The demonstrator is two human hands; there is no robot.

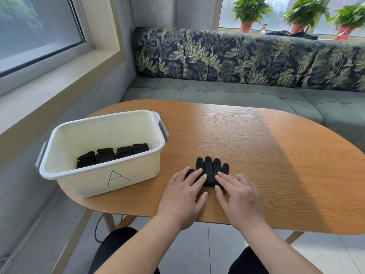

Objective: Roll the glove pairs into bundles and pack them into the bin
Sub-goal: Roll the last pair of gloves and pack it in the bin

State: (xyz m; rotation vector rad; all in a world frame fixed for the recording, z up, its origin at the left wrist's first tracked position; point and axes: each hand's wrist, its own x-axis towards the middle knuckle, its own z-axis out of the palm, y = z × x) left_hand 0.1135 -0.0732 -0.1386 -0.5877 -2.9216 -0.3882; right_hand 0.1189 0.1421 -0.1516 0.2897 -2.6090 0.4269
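Glove pair (212, 165) flat on the counter (256, 155), fingertips pointing to 12, cuff end under the hands and looks part-rolled. Left grip (185, 192) and right grip (239, 194) both wide: fingers straight, pressing down on the roll, nothing clasped. Step: rolling, roughly halfway by my read. Next: roll tight toward 12 so it doesn't spring loose, then lift it to the bin (102, 186) at 9 o'clock, beside the four bundles (106, 155) in there

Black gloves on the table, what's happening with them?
A person is rolling black gloves on the wooden table. The left hand and right hand press flat on the rolled part, and the glove fingers stick out beyond it. Four rolled bundles sit in the white bin marked A.
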